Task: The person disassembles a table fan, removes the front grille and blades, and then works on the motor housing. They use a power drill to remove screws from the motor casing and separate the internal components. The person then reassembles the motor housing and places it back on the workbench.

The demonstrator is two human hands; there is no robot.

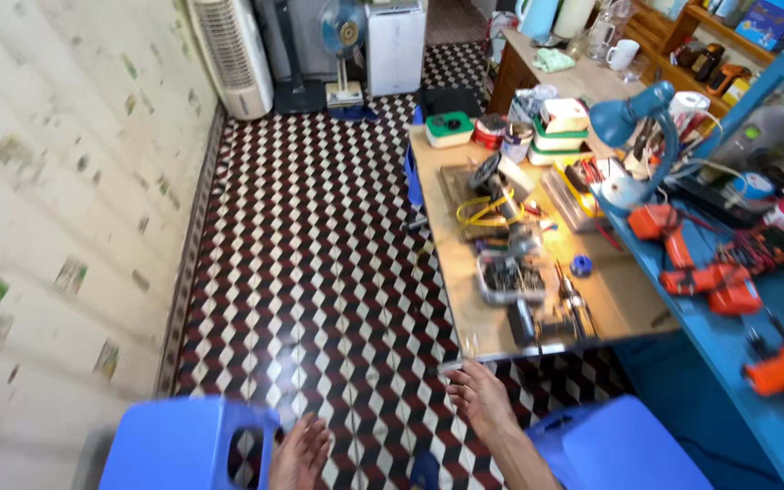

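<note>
My right hand [478, 395] reaches forward with its fingers spread, empty, just short of the near edge of a wooden work table [465, 304]. My left hand [301, 451] hangs low over the floor, fingers apart, beside the right edge of a blue plastic stool [183, 445]; whether it touches the stool is unclear. Closest to my right hand on the table are a dark power tool [546, 319] and a clear tray of small dark parts [510, 277].
A second blue stool [628, 445] is under my right arm. The table also holds yellow cable [487, 209], a blue tape roll [581, 265], tins and a blue desk lamp [632, 118]. Orange drills [710, 277] lie on a blue bench [773, 426]. A fan [345, 45] and air cooler [229, 54] stand beyond the chequered floor [319, 263].
</note>
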